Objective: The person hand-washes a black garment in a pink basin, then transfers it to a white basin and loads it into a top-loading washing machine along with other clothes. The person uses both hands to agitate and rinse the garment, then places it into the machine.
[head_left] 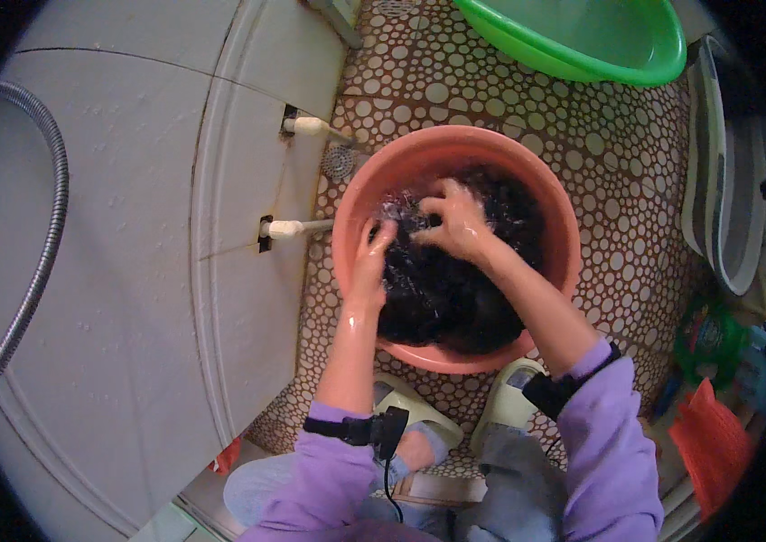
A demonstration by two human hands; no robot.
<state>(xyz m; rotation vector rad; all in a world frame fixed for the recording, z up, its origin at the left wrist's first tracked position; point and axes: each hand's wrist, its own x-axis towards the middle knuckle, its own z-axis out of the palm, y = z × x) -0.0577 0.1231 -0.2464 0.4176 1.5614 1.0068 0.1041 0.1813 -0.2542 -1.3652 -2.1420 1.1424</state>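
Inside the pink basin (553, 237), dark soaked cloth (455, 298), judged heavy, limp and slippery, is clenched by left hand (372, 248) and right hand (457, 221) at its bunched top.

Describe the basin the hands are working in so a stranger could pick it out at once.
Start at the pebble-patterned floor beside the white tub wall. In the middle of it sits the round salmon-pink basin, filled with dark wet cloth that the left hand and right hand are gripping. The only other basin, the green one at the top, has neither hands nor cloth in it.
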